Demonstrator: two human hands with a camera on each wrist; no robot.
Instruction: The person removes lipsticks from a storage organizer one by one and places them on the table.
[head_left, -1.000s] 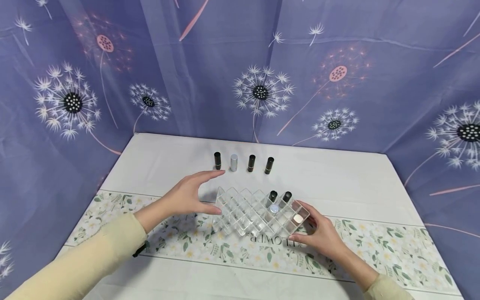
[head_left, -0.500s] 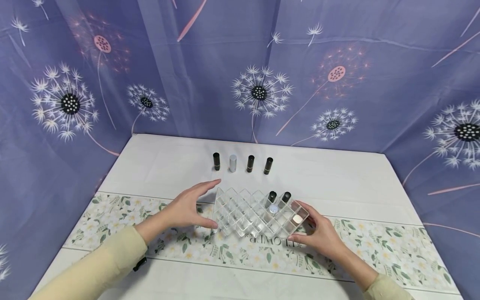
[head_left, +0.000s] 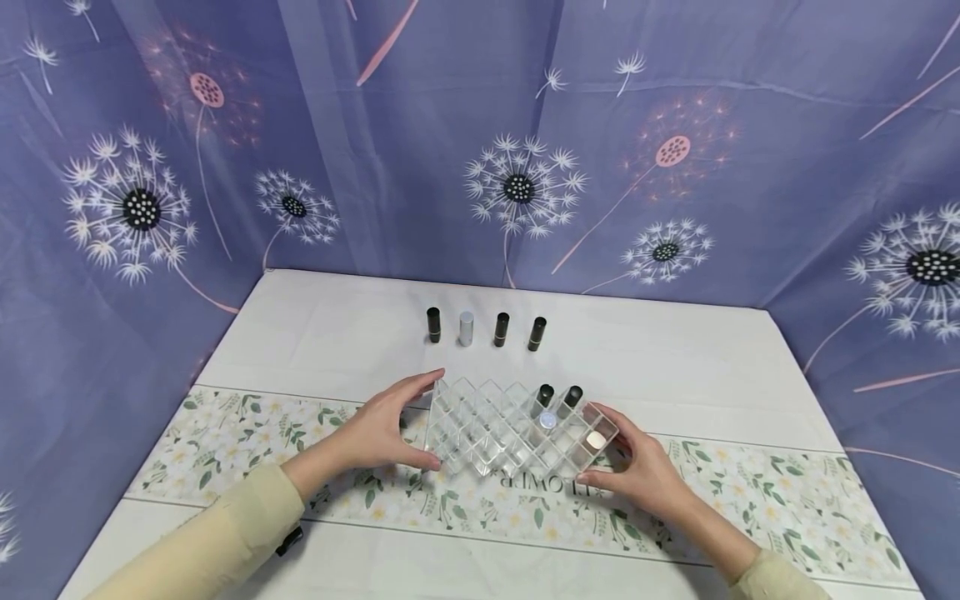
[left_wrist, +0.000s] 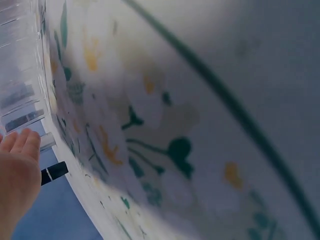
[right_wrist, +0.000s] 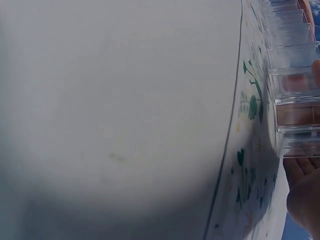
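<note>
A clear plastic lipstick organizer (head_left: 487,429) with diamond-shaped compartments lies crosswise on the table. My right hand (head_left: 637,458) grips its right end, thumb in front and fingers behind. At the left end my left hand (head_left: 375,425) holds the two corners between thumb and fingertips. Towards the right side of the organizer stand two black lipsticks, one a black lipstick (head_left: 573,396), beside a silver-capped lipstick (head_left: 548,420) and a lipstick with a pale top (head_left: 596,439). The right wrist view shows the organizer's side wall (right_wrist: 295,80) and the right hand (right_wrist: 305,195) under its near end.
Behind the organizer several lipsticks stand in a row, among them a silver lipstick (head_left: 467,329) and a black lipstick (head_left: 434,325). A floral runner (head_left: 750,492) crosses the white table (head_left: 675,358). A purple dandelion curtain (head_left: 420,150) encloses the back and sides.
My left hand has come down towards me and closed in on the organizer's left end, its thumb now at the front corner. The right hand and the organizer have stayed in place.
</note>
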